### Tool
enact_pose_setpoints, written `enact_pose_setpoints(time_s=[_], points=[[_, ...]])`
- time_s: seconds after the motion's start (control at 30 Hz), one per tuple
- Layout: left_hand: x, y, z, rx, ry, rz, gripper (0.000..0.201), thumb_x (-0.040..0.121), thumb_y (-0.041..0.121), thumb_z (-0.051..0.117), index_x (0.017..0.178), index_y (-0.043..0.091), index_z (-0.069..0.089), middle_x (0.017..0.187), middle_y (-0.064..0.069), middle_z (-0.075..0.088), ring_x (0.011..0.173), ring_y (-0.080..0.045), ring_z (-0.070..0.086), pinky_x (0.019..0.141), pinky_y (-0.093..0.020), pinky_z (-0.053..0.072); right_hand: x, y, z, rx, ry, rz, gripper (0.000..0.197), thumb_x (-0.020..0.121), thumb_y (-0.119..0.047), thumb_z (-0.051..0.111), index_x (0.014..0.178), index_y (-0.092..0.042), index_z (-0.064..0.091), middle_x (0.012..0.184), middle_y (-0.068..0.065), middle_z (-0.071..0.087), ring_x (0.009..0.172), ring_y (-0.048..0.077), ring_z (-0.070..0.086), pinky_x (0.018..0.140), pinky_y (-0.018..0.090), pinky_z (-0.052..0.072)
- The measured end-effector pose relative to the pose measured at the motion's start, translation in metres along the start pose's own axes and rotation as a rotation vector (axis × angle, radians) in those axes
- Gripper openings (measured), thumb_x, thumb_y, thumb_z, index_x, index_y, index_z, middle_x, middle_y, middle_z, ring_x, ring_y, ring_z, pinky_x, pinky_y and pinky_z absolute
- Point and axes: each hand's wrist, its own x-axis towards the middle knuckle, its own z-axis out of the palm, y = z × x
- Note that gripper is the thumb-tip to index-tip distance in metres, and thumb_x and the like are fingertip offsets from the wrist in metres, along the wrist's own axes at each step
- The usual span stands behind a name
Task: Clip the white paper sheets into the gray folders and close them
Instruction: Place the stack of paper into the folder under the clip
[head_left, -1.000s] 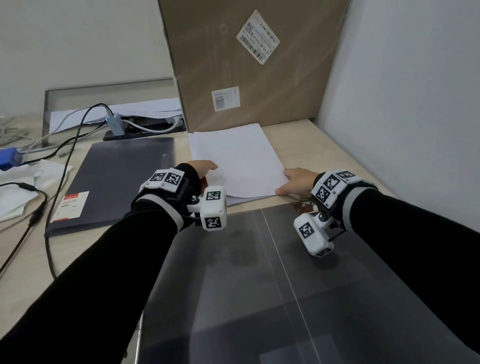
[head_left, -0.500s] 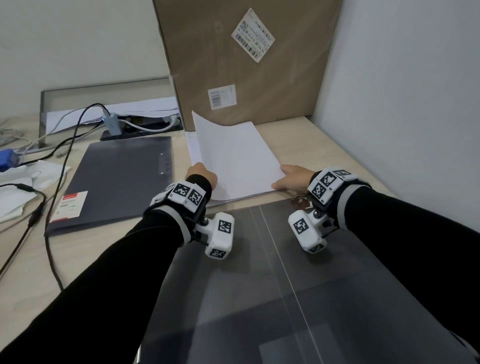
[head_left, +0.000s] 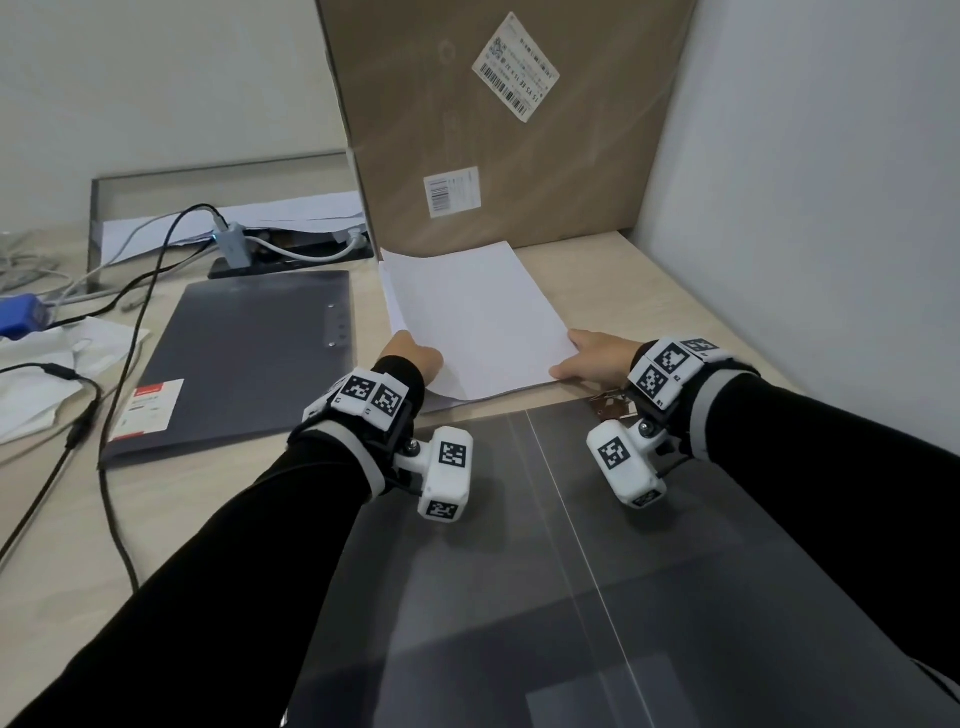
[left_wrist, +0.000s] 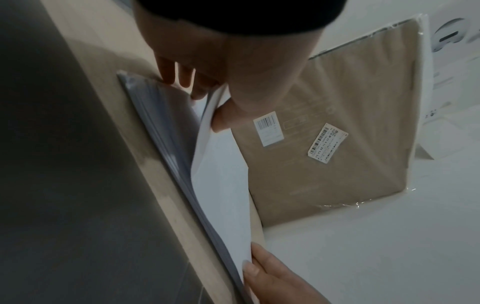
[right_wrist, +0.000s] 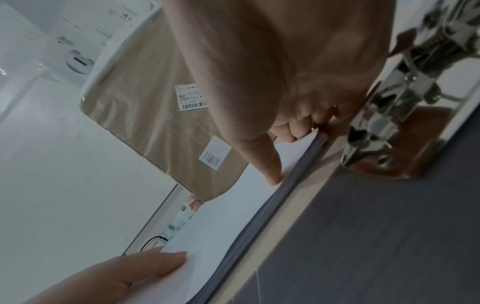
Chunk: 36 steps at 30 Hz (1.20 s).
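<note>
Risk: top sheets (head_left: 475, 317) pinched at near corners by left hand (head_left: 413, 356) & right hand (head_left: 597, 358), thumb over, fingers under, beyond open gray folder (head_left: 519, 571). Extra sheets may be dragged off stack; sag/crease likely w/ uneven lift.

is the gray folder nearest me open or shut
Open: the gray folder lies spread flat, center crease showing, its metal clip exposed.

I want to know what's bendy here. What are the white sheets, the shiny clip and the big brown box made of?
White sheets: paper, matte; thin leaves bend where the left hand and right hand lift them.
Shiny clip: metal, mirror-bright, with a spring and rivet showing; probably stiff.
Big brown box: looks like cardboard, dull tan, seemingly wrapped in clear glossy film that crinkles at its corners.
</note>
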Motion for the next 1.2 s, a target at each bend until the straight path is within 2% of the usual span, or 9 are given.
enact_pose_setpoints(time_s=[0.23, 0.43, 0.53, 0.63, 0.77, 0.87, 0.93, 1.03, 1.2], points=[[0.004, -0.003, -0.003, -0.167, -0.032, 0.015, 0.053, 0.089, 0.019, 0.054, 0.137, 0.003, 0.038, 0.135, -0.014, 0.051, 0.122, -0.032, 0.051, 0.104, -0.039, 0.043, 0.002, -0.004, -0.004, 0.138, 0.018, 0.035, 0.042, 0.089, -0.024, 0.056, 0.125, -0.003, 0.05, 0.12, 0.01, 0.057, 0.099, 0.023, 0.051, 0.086, 0.033, 0.042], [0.01, 0.0, -0.012, -0.375, -0.016, 0.031, 0.035, 0.087, 0.014, 0.057, 0.119, -0.001, 0.055, 0.118, -0.015, 0.062, 0.101, -0.03, 0.059, 0.095, -0.038, 0.049, 0.001, -0.011, -0.011, 0.159, 0.105, 0.091, 0.031, 0.093, -0.023, 0.053, 0.067, -0.017, 0.038, 0.071, -0.001, 0.039, 0.048, 0.014, 0.045, 0.049, 0.024, 0.026], [0.011, 0.002, -0.017, -0.442, 0.011, 0.027, 0.009, 0.09, 0.008, 0.054, 0.09, 0.004, 0.062, 0.09, -0.008, 0.063, 0.093, -0.025, 0.056, 0.077, -0.028, 0.046, 0.0, -0.013, -0.01, 0.222, 0.095, 0.092, 0.014, 0.091, -0.021, 0.055, 0.086, -0.01, 0.049, 0.079, 0.002, 0.044, 0.06, 0.017, 0.041, 0.051, 0.025, 0.029], [0.011, 0.006, -0.022, -0.529, 0.058, 0.029, 0.031, 0.091, 0.007, 0.054, 0.121, 0.0, 0.058, 0.114, -0.011, 0.062, 0.107, -0.027, 0.056, 0.085, -0.029, 0.045, 0.0, -0.012, -0.009, 0.201, 0.098, 0.075, 0.018, 0.092, -0.021, 0.055, 0.103, -0.009, 0.051, 0.093, 0.005, 0.048, 0.087, 0.024, 0.046, 0.07, 0.027, 0.037], [0.014, 0.008, -0.021, -0.71, -0.078, -0.082, 0.044, 0.092, 0.009, 0.052, 0.133, -0.005, 0.045, 0.111, -0.018, 0.062, 0.084, -0.03, 0.062, 0.065, -0.035, 0.055, -0.001, -0.013, -0.009, 0.231, 0.099, 0.09, 0.02, 0.091, -0.021, 0.054, 0.1, -0.003, 0.056, 0.106, 0.009, 0.057, 0.102, 0.029, 0.052, 0.089, 0.033, 0.043], [0.013, 0.006, -0.017, -0.567, -0.153, -0.165, 0.05, 0.095, 0.013, 0.048, 0.141, -0.002, 0.035, 0.142, -0.021, 0.044, 0.122, -0.037, 0.052, 0.081, -0.037, 0.052, -0.009, -0.016, -0.01, 0.169, 0.108, 0.107, 0.045, 0.094, -0.022, 0.051, 0.132, 0.002, 0.046, 0.136, 0.014, 0.049, 0.126, 0.032, 0.047, 0.108, 0.039, 0.037], [0.01, 0.006, -0.014, -0.466, -0.098, -0.115, 0.044, 0.096, 0.007, 0.044, 0.139, -0.003, 0.039, 0.143, -0.02, 0.046, 0.129, -0.034, 0.049, 0.071, -0.03, 0.05, -0.012, -0.018, -0.01, 0.164, 0.108, 0.104, 0.047, 0.095, -0.024, 0.05, 0.135, 0.001, 0.044, 0.14, 0.015, 0.047, 0.128, 0.032, 0.046, 0.107, 0.038, 0.036], [0.001, 0.007, -0.021, -0.212, 0.006, 0.021, 0.039, 0.098, 0.007, 0.038, 0.134, -0.004, 0.045, 0.14, -0.015, 0.049, 0.131, -0.031, 0.046, 0.1, -0.032, 0.04, -0.018, -0.018, -0.014, 0.227, 0.124, 0.088, 0.049, 0.095, -0.028, 0.05, 0.136, 0.0, 0.045, 0.142, 0.015, 0.047, 0.129, 0.031, 0.045, 0.106, 0.036, 0.036], [-0.019, -0.009, -0.027, -0.456, 0.024, 0.189, 0.038, 0.092, -0.006, 0.04, 0.13, -0.002, 0.047, 0.116, -0.016, 0.058, 0.107, -0.031, 0.056, 0.1, -0.043, 0.043, -0.039, -0.018, -0.028, 0.583, 0.141, 0.024, 0.046, 0.09, -0.035, 0.06, 0.123, -0.003, 0.055, 0.13, 0.018, 0.058, 0.11, 0.027, 0.06, 0.094, 0.036, 0.049]])
